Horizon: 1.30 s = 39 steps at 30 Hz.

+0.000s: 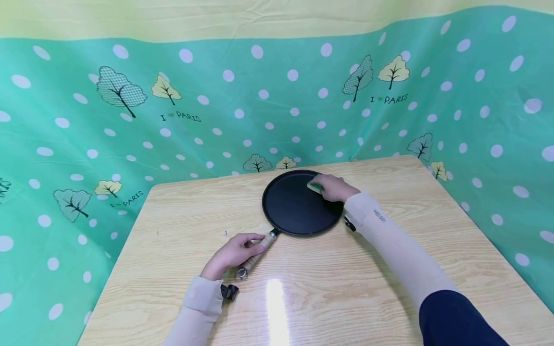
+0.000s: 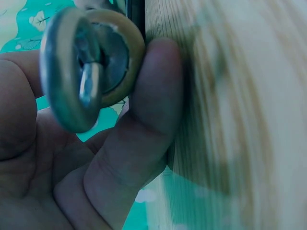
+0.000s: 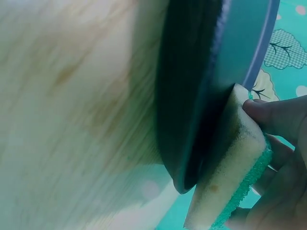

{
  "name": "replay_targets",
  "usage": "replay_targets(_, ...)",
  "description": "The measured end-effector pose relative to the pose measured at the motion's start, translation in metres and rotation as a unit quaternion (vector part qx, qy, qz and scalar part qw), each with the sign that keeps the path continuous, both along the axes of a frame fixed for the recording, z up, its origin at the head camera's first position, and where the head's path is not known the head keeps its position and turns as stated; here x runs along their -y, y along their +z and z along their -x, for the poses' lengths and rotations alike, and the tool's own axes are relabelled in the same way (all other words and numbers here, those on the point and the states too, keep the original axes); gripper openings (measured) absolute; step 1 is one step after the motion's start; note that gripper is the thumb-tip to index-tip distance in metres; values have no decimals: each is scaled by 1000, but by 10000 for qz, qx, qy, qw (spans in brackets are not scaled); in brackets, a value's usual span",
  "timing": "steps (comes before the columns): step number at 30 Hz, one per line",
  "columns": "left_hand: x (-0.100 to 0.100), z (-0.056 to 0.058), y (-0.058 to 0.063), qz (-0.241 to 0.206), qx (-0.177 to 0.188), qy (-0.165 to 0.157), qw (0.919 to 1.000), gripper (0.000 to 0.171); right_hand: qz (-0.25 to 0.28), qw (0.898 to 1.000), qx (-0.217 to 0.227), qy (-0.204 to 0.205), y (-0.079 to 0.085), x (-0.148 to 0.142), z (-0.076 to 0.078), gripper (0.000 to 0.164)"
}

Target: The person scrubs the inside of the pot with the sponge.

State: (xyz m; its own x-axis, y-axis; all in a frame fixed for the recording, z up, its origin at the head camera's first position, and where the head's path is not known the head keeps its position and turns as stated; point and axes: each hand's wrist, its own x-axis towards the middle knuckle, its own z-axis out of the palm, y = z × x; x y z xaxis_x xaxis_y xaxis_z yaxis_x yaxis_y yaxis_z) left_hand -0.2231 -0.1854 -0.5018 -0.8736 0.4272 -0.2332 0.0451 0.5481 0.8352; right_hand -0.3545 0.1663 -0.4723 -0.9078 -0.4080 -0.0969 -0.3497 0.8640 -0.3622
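A flat, round black frying pan (image 1: 298,204) lies on the wooden table, its handle (image 1: 254,259) pointing toward the near left. My left hand (image 1: 235,250) holds that handle between thumb and fingers. Up close in the left wrist view, a metal hanging ring (image 2: 69,72) sits at the handle's end. On the pan's right side my right hand (image 1: 332,187) grips a sponge (image 3: 235,167) with a pale yellow body and a green scouring layer. The sponge's pale side faces the pan's cooking surface, and the green side is toward my palm.
The wooden table (image 1: 186,216) extends around the pan on all sides. Behind it and along both sides hangs a green dotted curtain (image 1: 268,96) with printed trees. A bright light reflection lies on the table's near part.
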Motion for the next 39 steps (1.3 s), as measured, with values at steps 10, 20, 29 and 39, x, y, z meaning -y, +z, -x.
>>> replay_targets(10,-1,-2,1,-8,76,67,9999,42,35,10000,52,16,2,-4,-6,48)
replay_targets(20,-1,-1,0,-27,-1,12,10000,42,-73,9999,11,133,2,-11,-12,48)
replay_targets(29,-1,-1,0,-35,-12,-63,10000,43,-36,9998,-21,182,2,-14,-22,47)
replay_targets(39,0,0,2,-34,-4,-31,10000,41,-131,9997,-94,170,1,-13,-27,46)
